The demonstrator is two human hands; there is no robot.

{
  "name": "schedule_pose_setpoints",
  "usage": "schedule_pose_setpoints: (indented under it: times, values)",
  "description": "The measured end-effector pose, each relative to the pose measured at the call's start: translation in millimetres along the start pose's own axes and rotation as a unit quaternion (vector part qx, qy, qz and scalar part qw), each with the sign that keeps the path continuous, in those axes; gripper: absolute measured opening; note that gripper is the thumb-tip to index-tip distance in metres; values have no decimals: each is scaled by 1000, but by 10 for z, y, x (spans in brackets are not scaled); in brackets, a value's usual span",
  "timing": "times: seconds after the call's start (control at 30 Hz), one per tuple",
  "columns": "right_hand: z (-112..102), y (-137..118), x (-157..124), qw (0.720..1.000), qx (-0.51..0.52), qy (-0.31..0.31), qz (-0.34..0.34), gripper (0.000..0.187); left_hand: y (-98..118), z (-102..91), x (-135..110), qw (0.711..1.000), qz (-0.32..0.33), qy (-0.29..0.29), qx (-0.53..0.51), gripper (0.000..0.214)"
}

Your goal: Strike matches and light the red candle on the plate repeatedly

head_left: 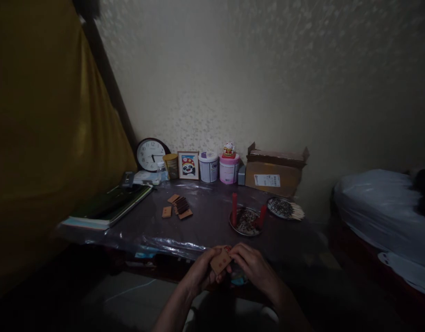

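Note:
My left hand (203,269) holds a small tan matchbox (221,262) with dark round dots on its face. The box is tilted, and something red shows at its upper edge. Close against its right side is my right hand (250,263), fingers pinched together; what they hold, if anything, is too small to make out. Beyond the hands, a metal plate (246,232) carries an upright red candle (234,210) and a shorter, leaning red candle (262,216). Left of it lies a loose pile of similar tan boxes (180,206), some with dark striped sides.
A second plate (272,213) holds dark-tipped sticks. Along the wall stand a clock (152,154), a framed panda picture (188,166), two lidded tubs, one topped by a cat figurine (228,149), and a cardboard box (273,175). Books (110,210) lie left; plastic covers the table.

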State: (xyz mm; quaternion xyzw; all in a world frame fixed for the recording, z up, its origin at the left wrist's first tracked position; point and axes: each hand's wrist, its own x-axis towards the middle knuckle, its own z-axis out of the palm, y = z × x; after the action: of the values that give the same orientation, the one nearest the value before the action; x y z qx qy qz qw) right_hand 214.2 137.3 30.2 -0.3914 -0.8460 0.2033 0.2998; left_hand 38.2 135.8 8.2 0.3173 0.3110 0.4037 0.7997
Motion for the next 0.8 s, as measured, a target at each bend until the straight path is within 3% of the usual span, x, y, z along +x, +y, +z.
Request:
schedule_pose_setpoints:
  times: [0.8]
  values:
    - [25, -3, 0, 1000, -5, -5, -5, 19, -18, 3, 17, 1000, 2, -3, 8, 40]
